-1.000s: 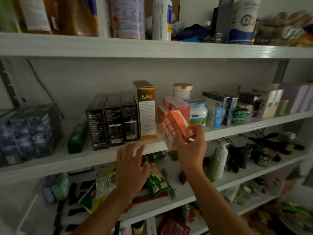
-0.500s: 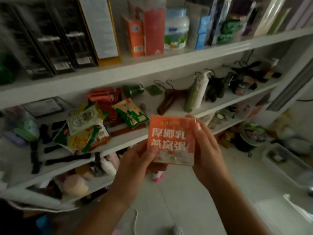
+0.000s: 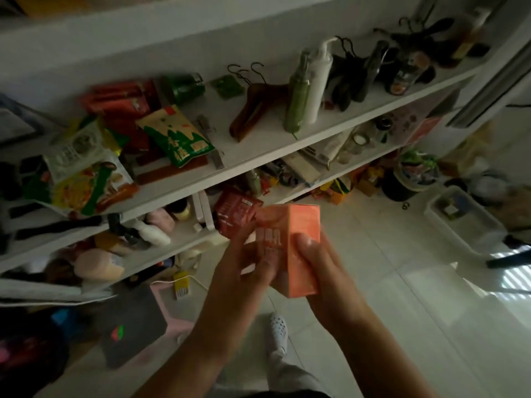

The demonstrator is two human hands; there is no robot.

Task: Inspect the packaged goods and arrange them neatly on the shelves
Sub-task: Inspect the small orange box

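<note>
The small orange cardboard box with pale lettering is held in the air in front of the shelving, above the white tiled floor and touching no shelf. It stands roughly upright, with one broad face and one narrow side showing. The right hand grips its lower right part, with the thumb pressed flat on the narrow side and the other fingers wrapped behind. The left hand closes on the lettered face from the left; motion blur hides how each finger lies.

Just behind the box, at the front edge of the lower white shelf, lies a dark red carton. On the middle white shelf above, a green-and-white snack bag lies towards the left. A yellow, green and white food pouch overhangs the front edge further left. Brown wooden hangers lie near the middle of this shelf. Towards the right, a green spray bottle and a white pump bottle stand side by side near the front edge.

On the floor, a foot in a white perforated clog shows below the hands. A clear plastic tub sits well to the right.
</note>
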